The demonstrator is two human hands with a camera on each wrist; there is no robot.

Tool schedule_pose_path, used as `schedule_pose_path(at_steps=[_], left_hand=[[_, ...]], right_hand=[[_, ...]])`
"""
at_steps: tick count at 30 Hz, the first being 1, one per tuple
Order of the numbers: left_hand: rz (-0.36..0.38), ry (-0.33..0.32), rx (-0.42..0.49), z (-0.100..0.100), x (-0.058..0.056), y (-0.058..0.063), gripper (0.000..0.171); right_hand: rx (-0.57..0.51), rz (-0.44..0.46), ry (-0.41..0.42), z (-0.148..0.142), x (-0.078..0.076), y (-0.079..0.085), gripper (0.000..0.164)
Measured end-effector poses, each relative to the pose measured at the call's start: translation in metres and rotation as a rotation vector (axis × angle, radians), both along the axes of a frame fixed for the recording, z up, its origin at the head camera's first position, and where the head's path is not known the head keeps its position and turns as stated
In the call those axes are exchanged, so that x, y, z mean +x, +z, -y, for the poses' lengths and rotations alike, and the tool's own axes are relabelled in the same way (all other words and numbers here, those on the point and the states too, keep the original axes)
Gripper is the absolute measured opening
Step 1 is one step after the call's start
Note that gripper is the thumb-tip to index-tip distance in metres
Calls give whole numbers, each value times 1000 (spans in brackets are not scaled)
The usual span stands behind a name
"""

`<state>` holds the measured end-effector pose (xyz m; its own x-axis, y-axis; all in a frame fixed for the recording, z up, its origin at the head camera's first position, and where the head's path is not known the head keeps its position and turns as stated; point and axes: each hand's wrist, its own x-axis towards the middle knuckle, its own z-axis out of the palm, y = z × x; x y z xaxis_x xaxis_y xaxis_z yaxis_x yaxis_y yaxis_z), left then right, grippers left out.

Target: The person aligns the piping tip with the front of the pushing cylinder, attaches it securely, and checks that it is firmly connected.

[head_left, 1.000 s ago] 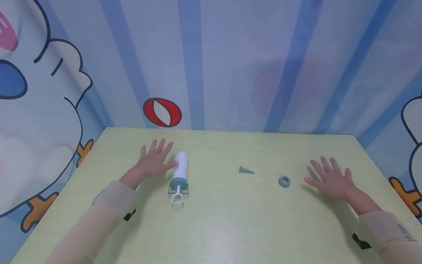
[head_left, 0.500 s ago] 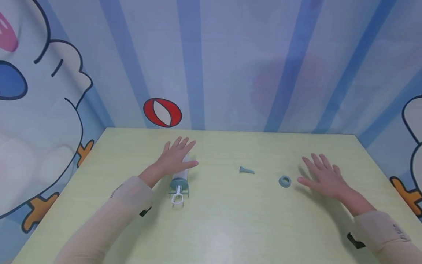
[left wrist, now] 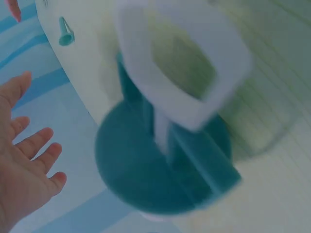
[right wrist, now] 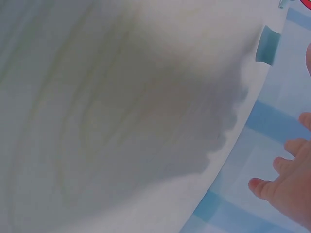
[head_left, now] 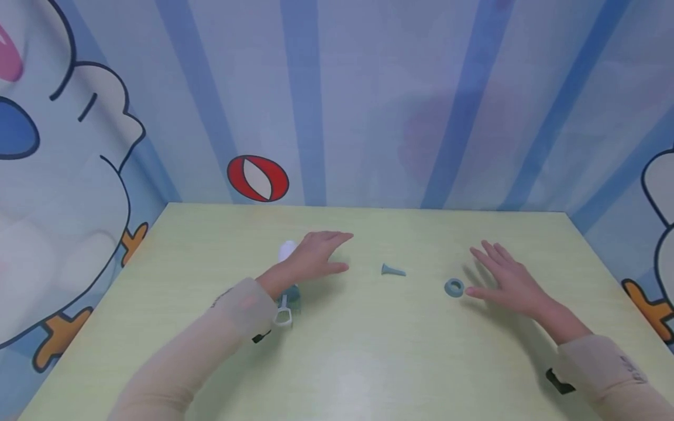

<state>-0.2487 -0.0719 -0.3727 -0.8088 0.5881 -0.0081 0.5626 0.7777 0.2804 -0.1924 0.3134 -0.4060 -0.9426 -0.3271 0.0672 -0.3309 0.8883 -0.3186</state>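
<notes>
My left hand (head_left: 313, 255) hovers over a white cylinder with a teal collar and white loop handle (head_left: 283, 317), hiding its middle part; its fingers reach toward a small teal nozzle (head_left: 393, 270). In the left wrist view the loop handle (left wrist: 226, 68) and teal collar (left wrist: 136, 155) loom close and blurred, while the left hand (left wrist: 24, 165) has its fingers apart and holds nothing. My right hand (head_left: 508, 286) is held above the table with spread fingers, its thumb just beside a teal ring (head_left: 454, 287). That ring (right wrist: 267, 46) also appears in the right wrist view.
A pale yellow-green table (head_left: 368, 356) carries these parts. Behind it rises a blue striped backdrop (head_left: 363, 105) with a red and white ball print (head_left: 258, 178) and cartoon figures at both sides.
My left hand has moved right, across the white cylinder and toward the nozzle. The right hand has shifted slightly left, closer to the ring. The parts on the table have stayed put.
</notes>
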Motion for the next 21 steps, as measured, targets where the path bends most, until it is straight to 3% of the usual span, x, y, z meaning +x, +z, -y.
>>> schedule_pose_path(at_steps=[7,21], left_hand=[[90,-21,54,-20,-2,-3,58],[171,-11,101,-53,-5,-14,43]], right_hand=[[-120,37,23,5,-2,1,83],[-290,125,-1,13,-1,2,78]])
